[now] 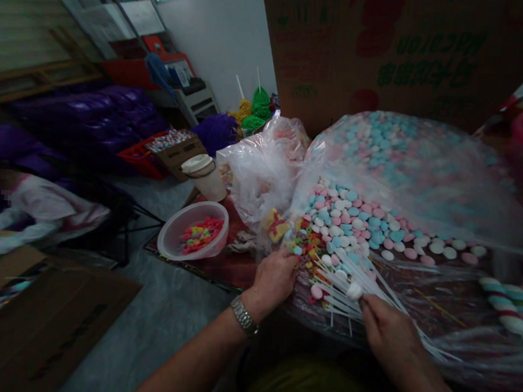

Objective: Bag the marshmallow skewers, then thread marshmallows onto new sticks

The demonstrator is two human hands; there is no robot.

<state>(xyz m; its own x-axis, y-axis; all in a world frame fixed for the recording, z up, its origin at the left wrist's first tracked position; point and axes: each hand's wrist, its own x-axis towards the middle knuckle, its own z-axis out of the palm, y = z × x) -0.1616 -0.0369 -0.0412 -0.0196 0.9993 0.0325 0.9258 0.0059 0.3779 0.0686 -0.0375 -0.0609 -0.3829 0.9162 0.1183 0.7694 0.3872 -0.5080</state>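
My right hand (389, 324) is closed, its fingertips pinching just beneath a white round marshmallow (354, 290), seemingly on a stick that the fingers hide. Under and around it lie loose white sticks (383, 285). To the left, my left hand (276, 280), with a metal watch on the wrist, reaches to the edge of a pile of small coloured rings (311, 247). Its fingers are curled together, and what they hold, if anything, is hidden. Pink, blue and white marshmallows (353, 220) spill towards both hands from a large clear plastic bag (425, 165).
A translucent bowl (164, 237) of bright coloured pieces stands on the table's left, with a lidded white bucket (209, 177) behind. Striped twisted sweets (504, 305) lie at right. A big cardboard box (325, 57) rises behind the bag. Another person's sleeve (50, 196) shows at far left.
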